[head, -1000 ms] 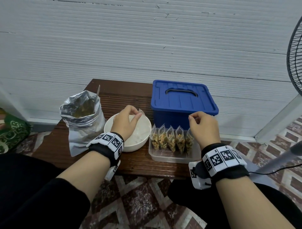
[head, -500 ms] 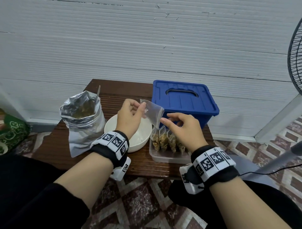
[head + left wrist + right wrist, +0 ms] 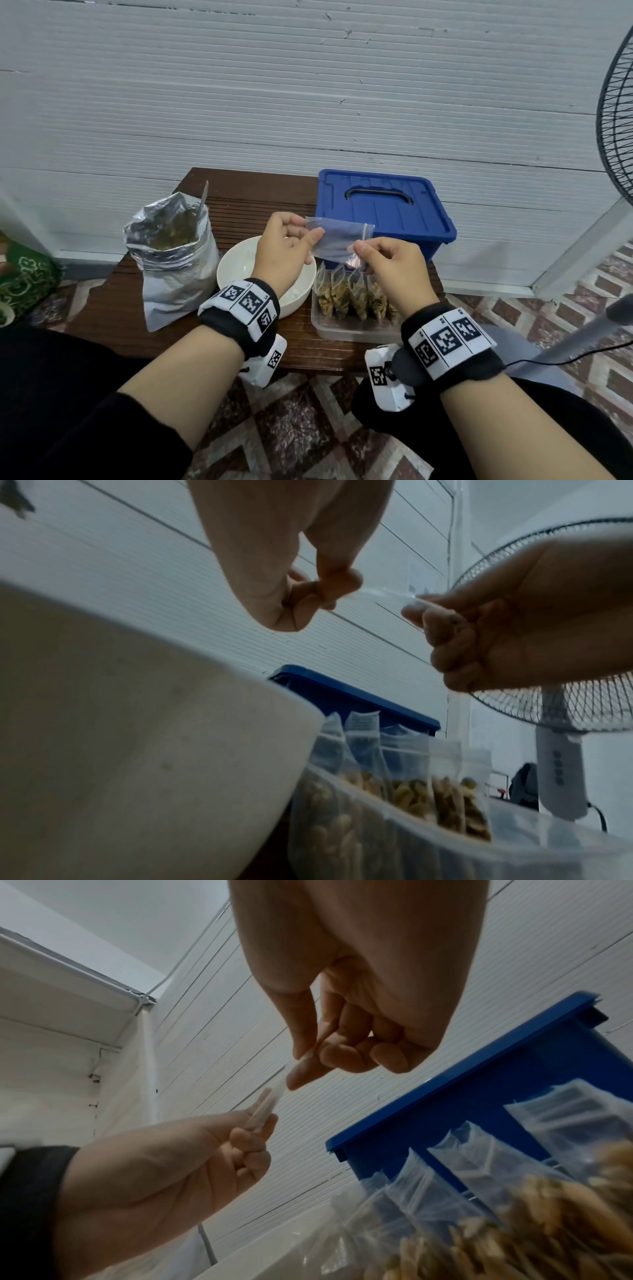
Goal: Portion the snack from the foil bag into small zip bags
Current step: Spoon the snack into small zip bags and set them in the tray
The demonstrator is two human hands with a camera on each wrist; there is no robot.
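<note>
Here both hands pinch one empty zip bag (image 3: 337, 241) above the white bowl (image 3: 239, 263) — the left hand (image 3: 286, 251) at one end, the right hand (image 3: 390, 263) at a lower corner, apparently by thumb and forefinger. The foil bag (image 3: 171, 253) stands open on the counter (image 3: 113, 308), left of the bowl — filled bags (image 3: 356, 294) line a clear tray (image 3: 342, 330).

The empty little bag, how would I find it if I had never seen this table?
Start at the big blue box at the back of the brown table. Just in front of it, held up in the air, is the empty zip bag, pinched by the left hand and the right hand. The filled bags stand in a clear tray; this one is see-through, with nothing inside.
</note>
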